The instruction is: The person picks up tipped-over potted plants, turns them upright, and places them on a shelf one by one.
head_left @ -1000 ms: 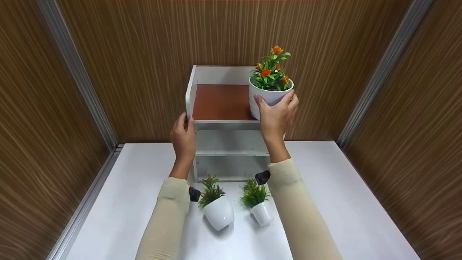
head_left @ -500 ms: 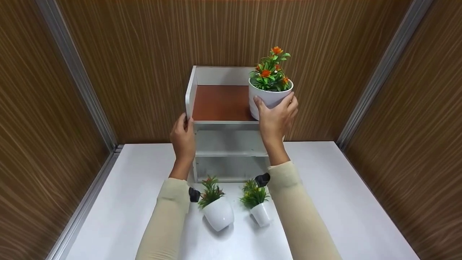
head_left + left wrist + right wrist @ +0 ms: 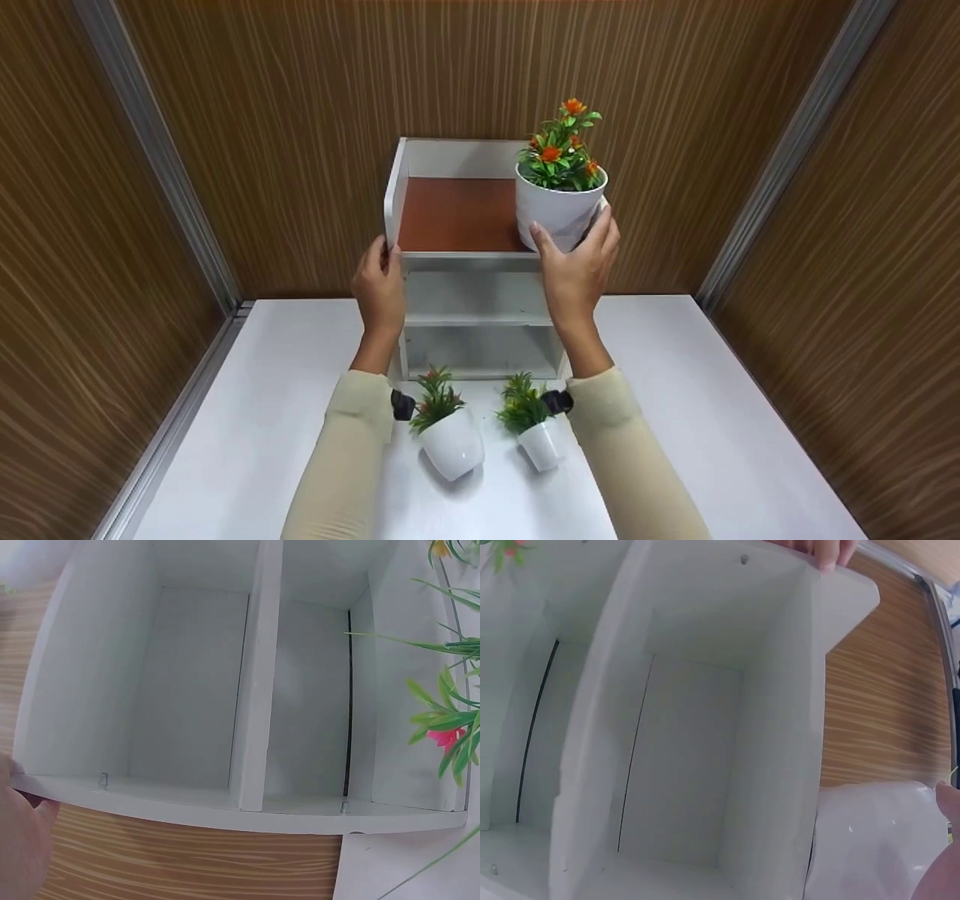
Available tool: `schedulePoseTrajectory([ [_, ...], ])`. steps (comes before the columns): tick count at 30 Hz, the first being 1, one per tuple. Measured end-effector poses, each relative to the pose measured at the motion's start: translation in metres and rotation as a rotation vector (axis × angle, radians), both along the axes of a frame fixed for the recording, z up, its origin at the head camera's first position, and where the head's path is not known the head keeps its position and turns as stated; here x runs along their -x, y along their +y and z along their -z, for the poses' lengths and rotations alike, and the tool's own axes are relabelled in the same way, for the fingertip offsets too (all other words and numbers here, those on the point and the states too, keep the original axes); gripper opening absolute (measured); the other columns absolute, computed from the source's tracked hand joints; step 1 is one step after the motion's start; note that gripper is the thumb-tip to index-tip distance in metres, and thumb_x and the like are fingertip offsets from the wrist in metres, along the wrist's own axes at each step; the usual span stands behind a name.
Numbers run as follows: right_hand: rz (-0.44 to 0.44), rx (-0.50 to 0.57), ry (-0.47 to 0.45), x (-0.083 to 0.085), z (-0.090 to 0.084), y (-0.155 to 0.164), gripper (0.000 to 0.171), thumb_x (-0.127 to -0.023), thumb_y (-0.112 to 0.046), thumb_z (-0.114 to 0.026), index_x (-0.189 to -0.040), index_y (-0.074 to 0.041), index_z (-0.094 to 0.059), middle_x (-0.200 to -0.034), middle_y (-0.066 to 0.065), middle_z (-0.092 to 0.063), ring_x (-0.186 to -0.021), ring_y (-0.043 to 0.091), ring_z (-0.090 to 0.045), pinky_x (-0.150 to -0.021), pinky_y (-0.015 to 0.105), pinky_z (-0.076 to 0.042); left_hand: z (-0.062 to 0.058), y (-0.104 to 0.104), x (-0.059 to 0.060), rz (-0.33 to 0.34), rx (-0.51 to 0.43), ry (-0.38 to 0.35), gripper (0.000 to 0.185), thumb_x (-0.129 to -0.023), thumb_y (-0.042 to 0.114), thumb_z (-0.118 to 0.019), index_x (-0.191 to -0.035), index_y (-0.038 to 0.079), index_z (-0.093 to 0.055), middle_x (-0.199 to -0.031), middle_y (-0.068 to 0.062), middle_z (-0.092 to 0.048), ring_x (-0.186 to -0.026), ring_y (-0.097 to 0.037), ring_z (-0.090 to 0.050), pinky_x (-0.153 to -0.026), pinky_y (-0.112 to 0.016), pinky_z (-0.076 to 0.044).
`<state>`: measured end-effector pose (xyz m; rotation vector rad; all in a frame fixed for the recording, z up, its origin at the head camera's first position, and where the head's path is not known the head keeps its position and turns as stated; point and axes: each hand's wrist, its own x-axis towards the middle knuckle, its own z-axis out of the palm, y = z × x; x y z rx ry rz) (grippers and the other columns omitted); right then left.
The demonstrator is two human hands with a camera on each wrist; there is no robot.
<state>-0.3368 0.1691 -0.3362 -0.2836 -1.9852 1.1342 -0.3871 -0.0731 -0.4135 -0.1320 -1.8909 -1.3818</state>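
Observation:
A white pot with an orange-flowered plant stands upright at the right end of the top, reddish-brown board of a small white shelf unit. My right hand is spread low around the pot, its thumb against the front and its fingers along the right side. In the right wrist view, the pot shows beside the shelf with part of the right hand at the edge. My left hand grips the front edge of the unit's left side panel, thumb inside and fingers outside.
Two potted plants lie tipped on the white table before the shelf: a rounder pot at left and a smaller pot at right. Wood-patterned walls enclose the back and sides. The two lower compartments open toward me.
My right hand has slid down the pot and loosened, its fingers leaving the upper side near the rim. The pot stays in place. My left hand has kept its hold on the panel.

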Motion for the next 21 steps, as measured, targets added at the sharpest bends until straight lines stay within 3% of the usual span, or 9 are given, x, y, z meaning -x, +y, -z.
schedulePoseTrajectory([
  [11,-0.06,-0.039,0.031,-0.032,0.028,0.004,0.107,-0.082,-0.056,-0.079,-0.159,-0.005,-0.025,-0.158,0.017,-0.03,-0.147,0.032,-0.035,-0.117,0.052,-0.035,-0.001,0.0,0.0,0.014,-0.01,0.001,0.037,-0.105,0.022,-0.056,-0.138,0.004,-0.058,-0.127,-0.013,-0.066,-0.117,-0.021,-0.064,-0.096,-0.034,-0.056],
  [21,-0.101,-0.068,0.008,-0.058,0.064,0.009,0.101,-0.084,-0.052,-0.079,-0.159,-0.008,-0.026,-0.157,0.016,-0.033,-0.145,0.033,-0.036,-0.114,0.055,-0.038,-0.002,0.001,0.0,0.006,0.007,-0.005,0.04,-0.105,0.023,-0.056,-0.138,0.002,-0.058,-0.128,-0.015,-0.066,-0.118,-0.022,-0.064,-0.097,-0.033,-0.055],
])
